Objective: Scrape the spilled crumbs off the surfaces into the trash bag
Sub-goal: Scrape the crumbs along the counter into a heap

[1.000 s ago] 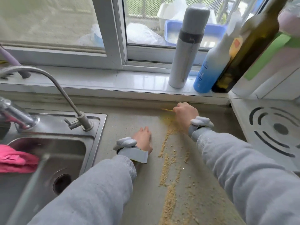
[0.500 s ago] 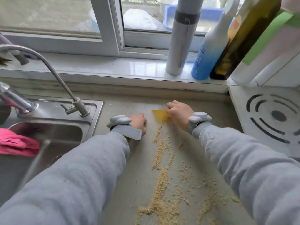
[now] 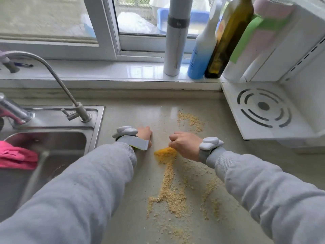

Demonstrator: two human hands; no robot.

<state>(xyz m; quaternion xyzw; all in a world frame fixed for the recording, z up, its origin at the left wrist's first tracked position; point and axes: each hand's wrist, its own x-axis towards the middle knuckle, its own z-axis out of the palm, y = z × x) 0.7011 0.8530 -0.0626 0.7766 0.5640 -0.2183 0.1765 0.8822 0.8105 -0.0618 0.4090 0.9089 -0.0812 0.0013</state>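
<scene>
Tan crumbs [image 3: 171, 196] lie in a long streak and loose heaps on the grey countertop [image 3: 133, 117], with a smaller patch [image 3: 190, 119] farther back. My right hand [image 3: 184, 144] grips a yellow scraper [image 3: 165, 154], whose blade touches the counter at the head of the streak. My left hand [image 3: 145, 134] rests on the counter just left of the scraper; its fingers are mostly hidden behind the wrist band. No trash bag is in view.
A steel sink [image 3: 51, 138] with a curved tap [image 3: 52, 73] and a pink cloth [image 3: 16, 155] lies to the left. On the windowsill stand a white flask [image 3: 175, 43], a blue bottle [image 3: 200, 55] and a dark green bottle [image 3: 226, 39]. A white appliance tray [image 3: 263, 110] sits at right.
My right hand has pulled the scraper from the back wall toward me, dragging crumbs along the streak. My left hand has stayed beside it.
</scene>
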